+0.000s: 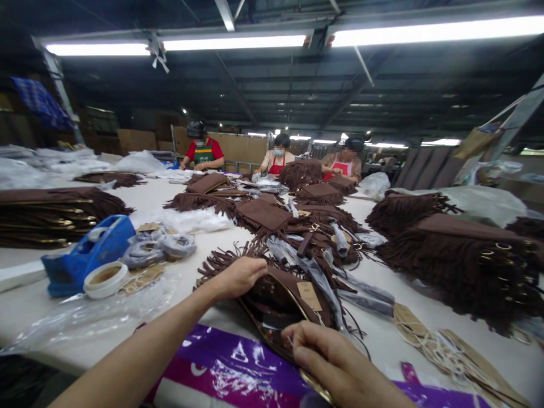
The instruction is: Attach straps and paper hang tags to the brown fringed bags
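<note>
A brown fringed bag [280,297] lies open on the white table [408,340] in front of me, a tan paper tag [309,296] on it. My left hand [240,276] presses on the bag's far left edge, fingers curled over the rim. My right hand [335,362] is closed at the bag's near edge by the gold zipper, pinching a thin white string or small piece I cannot name. A purple and white sheet [238,368] lies under the bag at the table's front.
A blue tape dispenser [87,255] and a tape roll [105,279] sit left, with wrapped straps [176,245]. Stacks of brown fringed bags [463,255] fill the right and far table. Tan tags with strings [450,351] lie right. Three people work at the far end.
</note>
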The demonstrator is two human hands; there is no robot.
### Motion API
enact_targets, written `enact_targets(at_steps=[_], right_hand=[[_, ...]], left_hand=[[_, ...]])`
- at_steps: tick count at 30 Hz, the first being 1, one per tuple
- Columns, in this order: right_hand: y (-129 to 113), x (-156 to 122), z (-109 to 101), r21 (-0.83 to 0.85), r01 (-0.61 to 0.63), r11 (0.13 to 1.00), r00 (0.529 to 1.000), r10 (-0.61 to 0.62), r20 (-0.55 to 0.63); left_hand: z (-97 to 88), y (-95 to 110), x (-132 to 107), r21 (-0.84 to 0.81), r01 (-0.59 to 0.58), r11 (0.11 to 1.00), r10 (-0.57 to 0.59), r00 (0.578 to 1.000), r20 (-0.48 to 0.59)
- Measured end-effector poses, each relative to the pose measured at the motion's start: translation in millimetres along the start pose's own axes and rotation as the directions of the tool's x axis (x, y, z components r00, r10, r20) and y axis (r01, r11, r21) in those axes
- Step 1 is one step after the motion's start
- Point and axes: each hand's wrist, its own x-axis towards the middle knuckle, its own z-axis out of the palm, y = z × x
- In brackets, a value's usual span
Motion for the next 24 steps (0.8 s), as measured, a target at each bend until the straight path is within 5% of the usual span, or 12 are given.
enact_targets(at_steps=[5,10,14,17,20,24], right_hand=[[15.8,33.7,6.4,0.021,-0.131,0.991,0.990,0.129,0.055],[35.9,23.8,11.0,0.121,-0.116,0.986,0.992,0.110,0.058],[44.0,14.5,9.6,0.129,-0.140,0.982,0.990,0.134,0.052],[43.3,15.4,8.7,0.064,-0.115,0.991,0.992,0.112,0.055],[44.5,16.1,10.5,0.026,-0.096,0.995,0.995,0.095,0.043],[54.8,10.8,9.4,-0.093,-0.136,0.986,0.987,0.128,-0.093]], left_hand=[[8.0,-9.9,-2.6,-0.070,0.028,0.997,-0.030,0.999,-0.025],[6.6,-3.2,-7.6,-0.076,0.023,0.997,-0.027,0.999,-0.045],[16.5,20.3,-22.6,0.211,-0.171,0.962,0.203,0.969,-0.141],[36.9,37.4,-32.9,0.343,-0.350,0.872,0.371,0.928,0.003],[59.3,43.8,-32.6,0.312,-0.334,0.890,0.291,0.940,0.177],[71.5,38.2,-16.3,0.188,-0.224,0.956,0.179,0.957,0.230]])
